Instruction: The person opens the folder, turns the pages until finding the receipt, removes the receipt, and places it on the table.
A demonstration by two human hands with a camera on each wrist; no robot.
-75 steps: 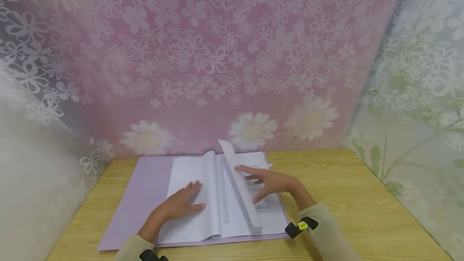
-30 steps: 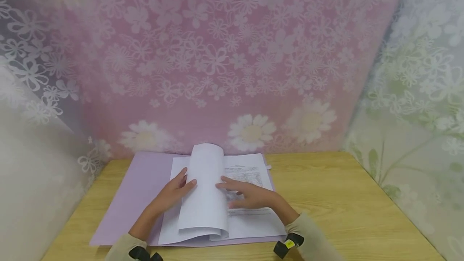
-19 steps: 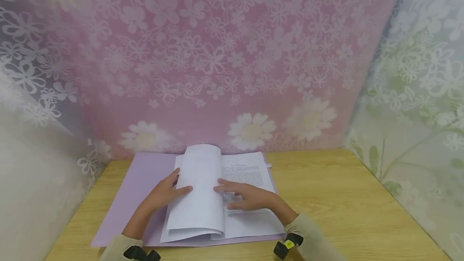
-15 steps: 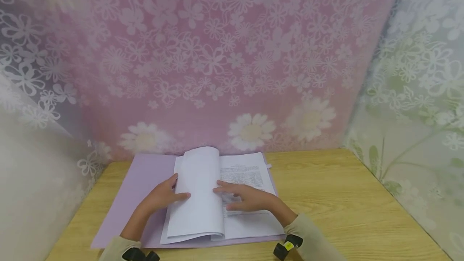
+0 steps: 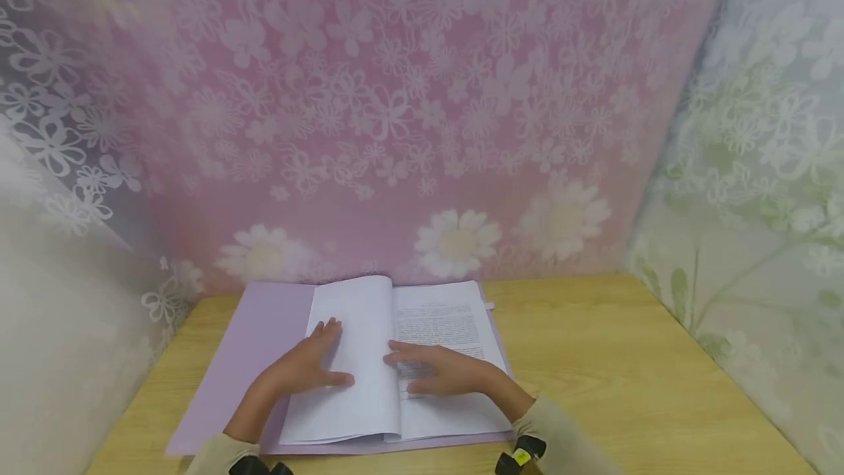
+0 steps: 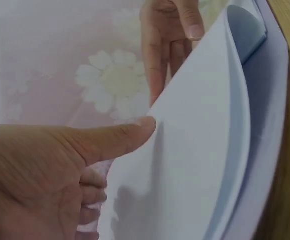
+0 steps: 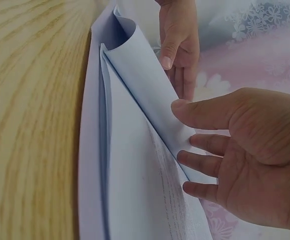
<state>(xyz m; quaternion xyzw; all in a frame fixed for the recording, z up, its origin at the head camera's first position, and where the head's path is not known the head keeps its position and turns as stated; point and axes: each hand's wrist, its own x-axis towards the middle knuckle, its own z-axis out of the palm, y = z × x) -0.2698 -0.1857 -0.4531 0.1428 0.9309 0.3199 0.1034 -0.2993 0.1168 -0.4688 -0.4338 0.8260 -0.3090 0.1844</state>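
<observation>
- I see the pg (image 5: pixel 365 328), curled up 1 s ago, now down on the L half of the folder (image 5: pixel 264 321); I'd judge that turn nearly done.
- L hand (image 5: pixel 303 366) rests on it, fingers spread, no grip.
- R hand (image 5: pixel 445 370), apart from L, fingertips at the fold, clamping nothing.

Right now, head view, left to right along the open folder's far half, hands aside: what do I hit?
Lilac folder cover → blank-looking left page → printed right page → small white tab.
</observation>
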